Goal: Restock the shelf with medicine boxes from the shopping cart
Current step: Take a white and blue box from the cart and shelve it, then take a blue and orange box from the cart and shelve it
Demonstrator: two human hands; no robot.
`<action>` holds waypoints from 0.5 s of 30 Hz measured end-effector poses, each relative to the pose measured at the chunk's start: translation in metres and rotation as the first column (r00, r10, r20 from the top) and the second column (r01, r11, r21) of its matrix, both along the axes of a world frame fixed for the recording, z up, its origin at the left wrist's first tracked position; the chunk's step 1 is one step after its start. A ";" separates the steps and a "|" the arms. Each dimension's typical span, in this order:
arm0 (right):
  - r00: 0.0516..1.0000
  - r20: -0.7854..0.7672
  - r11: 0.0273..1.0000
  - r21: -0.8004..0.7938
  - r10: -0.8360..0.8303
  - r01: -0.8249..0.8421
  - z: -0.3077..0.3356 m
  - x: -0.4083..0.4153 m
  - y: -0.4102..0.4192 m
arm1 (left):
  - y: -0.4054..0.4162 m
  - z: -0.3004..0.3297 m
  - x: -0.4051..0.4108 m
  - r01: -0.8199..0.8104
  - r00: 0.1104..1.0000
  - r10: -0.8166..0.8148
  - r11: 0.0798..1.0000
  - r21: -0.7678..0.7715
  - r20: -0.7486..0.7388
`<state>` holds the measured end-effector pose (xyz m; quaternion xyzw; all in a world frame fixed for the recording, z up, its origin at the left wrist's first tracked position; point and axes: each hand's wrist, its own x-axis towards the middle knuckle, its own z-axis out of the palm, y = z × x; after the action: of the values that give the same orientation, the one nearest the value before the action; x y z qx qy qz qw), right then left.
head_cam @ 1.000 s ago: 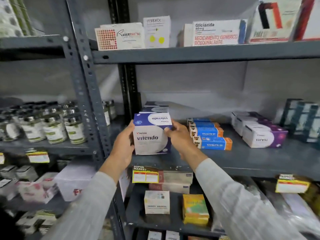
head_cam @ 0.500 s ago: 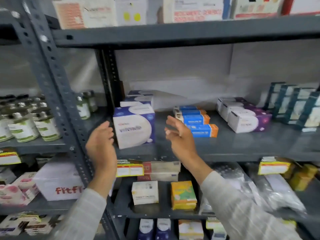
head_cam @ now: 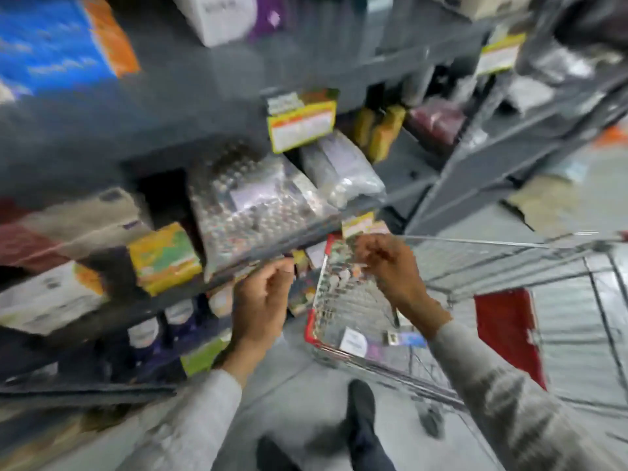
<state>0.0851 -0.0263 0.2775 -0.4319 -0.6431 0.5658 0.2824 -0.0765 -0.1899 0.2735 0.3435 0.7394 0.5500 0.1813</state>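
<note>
Head view, heavily blurred by motion, is the only one given. Both hands are seen empty in front of the shelf (head_cam: 238, 263): the left hand (head_cam: 261, 304) is loosely curled with nothing in its fingers (head_cam: 283, 266), and the right hand (head_cam: 390, 263) is half open, its fingers (head_cam: 365, 248) bent and holding nothing, hovering above the near corner of the shopping cart (head_cam: 509, 266).

Medicine boxes (head_cam: 384, 339) are made out low in the wire basket, too smeared to count. They are judged to be light, stiff cardboard, easily dented at the corners and fairly smooth, so a hold across two opposite flat faces would be advised, with either hand or both.

Room for moving is limited. The cart's wire rim is crossed on the way down, and its red corner guard (head_cam: 311, 321) lies just beside the shelf edge. A yellow box (head_cam: 163, 256) and a clear blister-pack bag (head_cam: 251, 205) overhang the shelf front and could be knocked. Open floor (head_cam: 306, 385) is left between cart and shelving, near the person's shoe (head_cam: 362, 399).
</note>
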 end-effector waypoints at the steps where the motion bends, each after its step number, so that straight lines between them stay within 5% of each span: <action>1: 0.993 0.115 1.000 -0.021 -0.016 0.019 -0.023 0.022 0.014 | 0.011 -0.024 0.013 0.090 0.996 -0.091 0.989 -0.116 0.001; 5: 0.853 0.518 0.998 -0.027 0.062 -0.056 -0.119 0.096 0.049 | 0.040 -0.104 0.058 0.347 0.910 -0.413 0.801 -0.487 -0.032; 11: 0.606 0.763 0.974 -0.152 0.224 -0.168 -0.225 0.171 0.065 | 0.059 -0.180 0.111 0.441 0.731 -0.683 0.461 -0.770 0.010; 13: 0.540 0.792 0.952 -0.170 0.286 -0.255 -0.250 0.188 0.069 | 0.058 -0.193 0.119 0.396 0.699 -0.714 0.432 -0.810 -0.040; 15: 0.471 0.817 0.923 -0.181 0.333 -0.338 -0.274 0.198 0.075 | 0.057 -0.196 0.123 0.342 0.708 -0.694 0.501 -0.795 -0.133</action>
<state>0.2836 0.0484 0.0038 -0.5129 -0.7720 0.3330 -0.1733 0.0465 -0.1330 0.0775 0.5685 0.7688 0.0369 0.2907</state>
